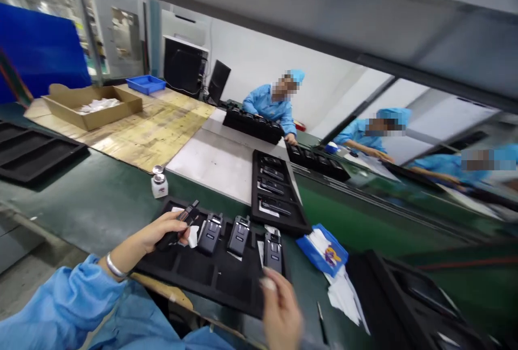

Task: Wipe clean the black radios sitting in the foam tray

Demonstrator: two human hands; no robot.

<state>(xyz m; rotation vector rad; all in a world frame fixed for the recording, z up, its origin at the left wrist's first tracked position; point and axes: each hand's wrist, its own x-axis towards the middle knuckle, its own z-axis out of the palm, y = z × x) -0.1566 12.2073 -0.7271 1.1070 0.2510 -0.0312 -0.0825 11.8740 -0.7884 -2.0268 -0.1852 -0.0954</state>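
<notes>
My left hand is closed around a black walkie-talkie, holding it tilted above the left end of a black foam tray. A scrap of white paper or cloth shows just beside those fingers. Three more walkie-talkies lie in the tray's upper row: one near my left hand, one in the middle and one at the right. My right hand hovers over the tray's lower right corner, thumb and fingers pinched together. Blur hides what the pinch holds, if anything.
A small white pump bottle stands behind the tray. Another loaded tray lies beyond it. At right are a blue packet, white wipes and a thin tool. Co-workers sit across the conveyor. A cardboard box sits far left.
</notes>
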